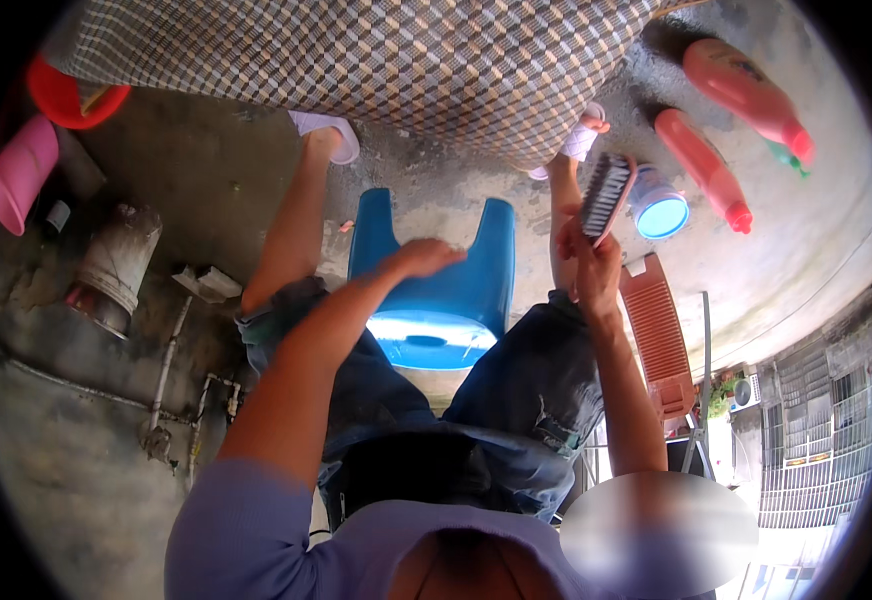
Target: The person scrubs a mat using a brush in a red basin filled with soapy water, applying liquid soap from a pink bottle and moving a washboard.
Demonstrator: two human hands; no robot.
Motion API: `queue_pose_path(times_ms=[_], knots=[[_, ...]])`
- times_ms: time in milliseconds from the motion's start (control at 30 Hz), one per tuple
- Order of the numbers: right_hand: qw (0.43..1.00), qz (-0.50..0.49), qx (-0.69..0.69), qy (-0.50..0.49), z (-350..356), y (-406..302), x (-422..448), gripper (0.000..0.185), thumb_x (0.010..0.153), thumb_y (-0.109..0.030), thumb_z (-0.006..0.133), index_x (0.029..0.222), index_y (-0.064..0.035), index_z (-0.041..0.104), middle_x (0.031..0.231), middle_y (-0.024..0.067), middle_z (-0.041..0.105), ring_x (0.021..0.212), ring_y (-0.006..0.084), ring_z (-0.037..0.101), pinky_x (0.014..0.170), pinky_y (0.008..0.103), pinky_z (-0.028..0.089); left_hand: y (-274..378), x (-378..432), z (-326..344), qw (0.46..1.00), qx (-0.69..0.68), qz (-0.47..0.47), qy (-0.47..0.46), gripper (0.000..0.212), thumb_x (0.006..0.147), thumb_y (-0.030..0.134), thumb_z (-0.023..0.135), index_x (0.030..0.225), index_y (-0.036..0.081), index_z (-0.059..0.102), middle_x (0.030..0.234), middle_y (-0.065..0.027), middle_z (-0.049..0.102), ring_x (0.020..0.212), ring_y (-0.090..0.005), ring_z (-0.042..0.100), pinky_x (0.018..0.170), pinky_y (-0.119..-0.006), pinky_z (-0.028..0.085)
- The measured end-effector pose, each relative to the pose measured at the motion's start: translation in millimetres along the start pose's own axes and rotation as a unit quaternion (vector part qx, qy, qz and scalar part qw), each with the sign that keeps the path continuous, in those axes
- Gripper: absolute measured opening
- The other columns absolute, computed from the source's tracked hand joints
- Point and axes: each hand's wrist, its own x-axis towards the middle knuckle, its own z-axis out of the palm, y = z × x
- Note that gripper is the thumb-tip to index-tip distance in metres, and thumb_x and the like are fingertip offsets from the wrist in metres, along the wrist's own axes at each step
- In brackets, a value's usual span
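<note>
My left hand (430,259) is over the blue plastic stool (436,296) between my legs, with its fingers stretched out and nothing seen in it. Raised at the right, my right hand (593,259) grips a pink scrubbing brush (607,196), whose dark and pale bristles face left. Across the top of the view lies a patterned woven cloth or mat (376,60), its lower edge near my slippers. Neither hand touches it. A pink plastic washboard (657,337) is just right of my right forearm.
Two pink bottles (743,90) (702,169) and a small blue-rimmed tub (657,202) are at the upper right. At the left are a red basin (80,105), a pink container (22,176), a dirty white bucket (117,259) and wall pipes (170,360).
</note>
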Motion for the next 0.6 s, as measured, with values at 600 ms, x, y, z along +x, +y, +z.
queue_pose_path(times_ms=[600], knots=[[0.937,-0.031,-0.186,-0.294,61.7,110.4,41.0,0.022,0.075,0.001,0.047,0.093,-0.0026,0.059,0.086,0.0129,0.062,0.078,0.0219,0.061,0.067,0.0313,0.047,-8.0,89.4,-134.7,0.987,0.106,0.051,0.114,0.053,0.085,0.046,0.043,0.089,-0.003,0.06,0.092,-0.02,0.06,0.089,-0.0308,0.058,0.078,-0.039,0.043]])
